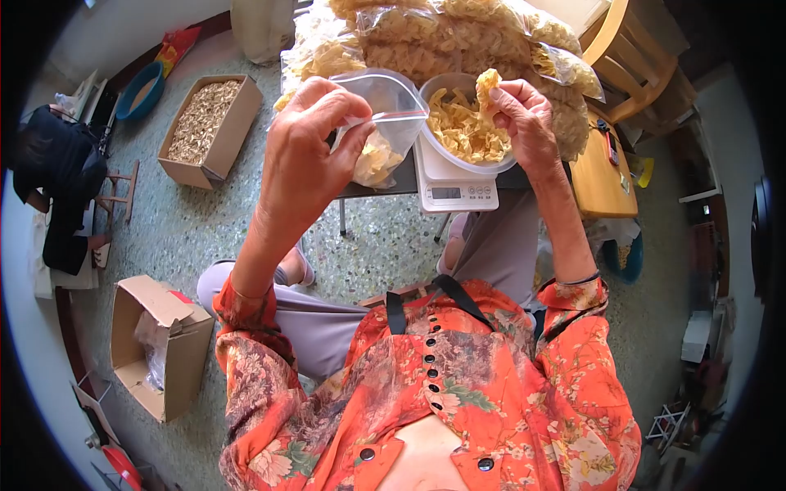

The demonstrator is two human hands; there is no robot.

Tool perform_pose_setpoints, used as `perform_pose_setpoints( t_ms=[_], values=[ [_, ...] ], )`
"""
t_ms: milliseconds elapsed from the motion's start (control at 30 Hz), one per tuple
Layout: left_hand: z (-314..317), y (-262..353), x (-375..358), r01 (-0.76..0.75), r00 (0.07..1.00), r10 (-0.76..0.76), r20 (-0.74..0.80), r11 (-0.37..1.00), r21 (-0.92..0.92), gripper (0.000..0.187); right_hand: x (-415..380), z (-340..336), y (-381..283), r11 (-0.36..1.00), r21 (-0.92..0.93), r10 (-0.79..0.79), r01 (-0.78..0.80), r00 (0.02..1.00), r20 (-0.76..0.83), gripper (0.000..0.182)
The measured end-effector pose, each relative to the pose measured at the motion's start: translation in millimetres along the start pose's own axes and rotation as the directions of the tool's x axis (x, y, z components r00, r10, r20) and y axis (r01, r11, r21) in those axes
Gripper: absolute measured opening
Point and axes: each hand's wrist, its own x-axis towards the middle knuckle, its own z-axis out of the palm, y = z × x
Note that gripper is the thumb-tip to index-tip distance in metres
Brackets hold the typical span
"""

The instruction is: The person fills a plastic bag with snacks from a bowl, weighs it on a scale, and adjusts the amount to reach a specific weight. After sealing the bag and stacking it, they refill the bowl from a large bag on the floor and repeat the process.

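Observation:
My left hand point(315, 135) pinches the edge of a clear zip bag point(401, 123), whose mouth gapes toward the bowl. Pale yellow dried pieces point(377, 159) lie in the bottom of the bag. Between the fingertips of my right hand point(526, 114) is a dried yellow piece point(488, 85), held above the right rim of a white bowl. The bowl point(501, 166) contains more yellow dried pieces point(467, 131) and rests on a white digital scale point(458, 195). The scale's digits are too small to read.
Large bags of dried pieces point(458, 41) are piled behind the bowl. A wooden chair point(606, 180) stands at right. On the floor at left are a carton of brown pieces point(229, 135) and an open carton point(184, 360). Another person point(61, 180) sits at far left.

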Motion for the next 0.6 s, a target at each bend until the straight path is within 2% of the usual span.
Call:
perform_pose_setpoints(
  t_ms=[33,167,200,267,300,367,400,433,500,533,600],
  values=[
    [-2.4,0.2,-0.2,0.017,0.999,-0.019,0.044,0.999,0.030,0.015,0.1,0.6,-1.7,0.999,-0.027,-0.022,0.022,1.000,-0.004,0.017],
    [-3.2,-2.1,-2.0,0.049,0.997,-0.049,0.062,0.999,0.004,0.011,0.8,23.1,-26.6,0.975,-0.064,-0.211,0.214,0.976,0.046,0.019],
    [-3.2,-3.6,-2.4,0.037,0.998,-0.036,0.059,0.999,-0.006,0.010,-0.4,34.9,-38.0,0.975,-0.062,-0.210,0.213,0.977,0.047,0.019],
    [-3.6,-0.8,-3.6,0.056,0.996,-0.056,0.065,0.998,-0.008,0.010,-4.3,61.7,-55.7,0.942,-0.054,-0.324,0.330,0.941,0.096,0.033],
    [-3.7,1.1,-3.5,0.073,0.995,-0.072,0.070,0.997,-0.011,0.011,-7.3,79.1,-59.3,0.942,-0.050,-0.327,0.333,0.940,0.096,0.033],
    [-1.5,4.1,-3.1,0.039,0.999,-0.039,0.037,0.999,0.006,0.010,-14.5,115.0,-60.9,0.885,-0.106,-0.446,0.453,0.891,0.082,0.026],
    [-0.7,4.3,-3.2,0.009,1.000,-0.009,0.007,1.000,0.019,0.010,-18.6,124.4,-55.5,0.831,-0.198,-0.511,0.519,0.854,0.096,0.029],
    [-0.8,3.7,-3.1,0.009,1.000,-0.009,0.006,1.000,0.020,0.010,-20.0,126.7,-52.6,0.831,-0.196,-0.511,0.520,0.854,0.097,0.029],
    [-0.6,2.7,-3.0,-0.059,0.998,0.061,-0.033,0.997,0.047,0.010,-21.5,128.1,-48.1,0.600,-0.540,-0.461,0.590,0.807,0.369,0.023],
    [-1.4,3.4,-3.3,-0.059,0.998,0.060,-0.034,0.997,0.047,0.010,-19.5,126.1,-45.6,0.531,-0.584,-0.467,0.614,0.787,0.403,0.016],
    [-3.6,6.7,-4.3,0.010,1.000,-0.010,-0.017,1.000,0.022,0.010,-15.3,119.3,-48.6,0.549,-0.566,-0.517,0.615,0.782,0.348,0.014]
  ],
)
